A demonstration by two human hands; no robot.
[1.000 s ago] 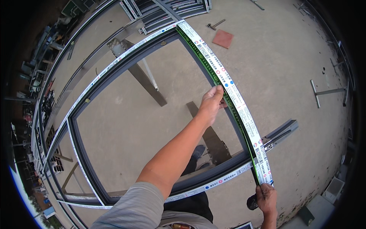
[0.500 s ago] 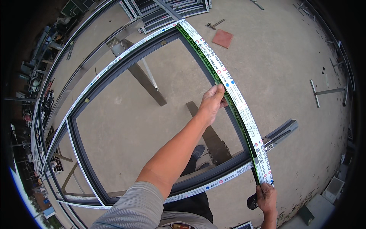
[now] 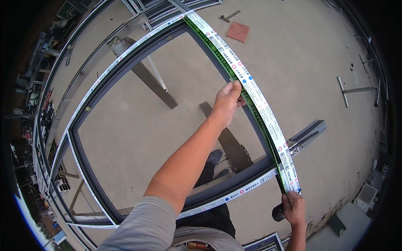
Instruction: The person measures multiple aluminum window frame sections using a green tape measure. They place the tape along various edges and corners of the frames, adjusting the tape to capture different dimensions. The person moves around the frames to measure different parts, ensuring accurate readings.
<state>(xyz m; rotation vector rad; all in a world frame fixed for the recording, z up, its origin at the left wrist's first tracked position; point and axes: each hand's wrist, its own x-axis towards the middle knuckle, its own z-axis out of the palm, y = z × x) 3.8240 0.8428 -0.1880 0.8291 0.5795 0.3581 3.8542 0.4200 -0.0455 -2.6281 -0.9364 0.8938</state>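
Note:
A large window frame (image 3: 104, 81), dark grey with white printed protective film, lies in front of me. A green tape measure blade (image 3: 218, 53) runs along the inner edge of its right-hand bar (image 3: 252, 89). Partway down this bar, my left hand (image 3: 228, 98) is closed in a pinch on the blade, thumb on top. My right hand (image 3: 295, 208) is closed at the bar's near end, next to the round black tape measure case (image 3: 278, 212). Its fingers are partly hidden, and it appears to grip the case against the bar.
Brown metal supports (image 3: 155, 85) show beneath the frame. Beyond it lie a red square board (image 3: 238, 32) and a hammer-like tool (image 3: 229, 16). A metal stand (image 3: 359, 90) is on the floor at right. More frame profiles (image 3: 184, 10) are stacked at the far side. My shoe (image 3: 215, 157) shows through the opening.
The whole view has shifted slightly, so the frame sits a little higher and further left. Both hands keep their holds at about the same places on the bar.

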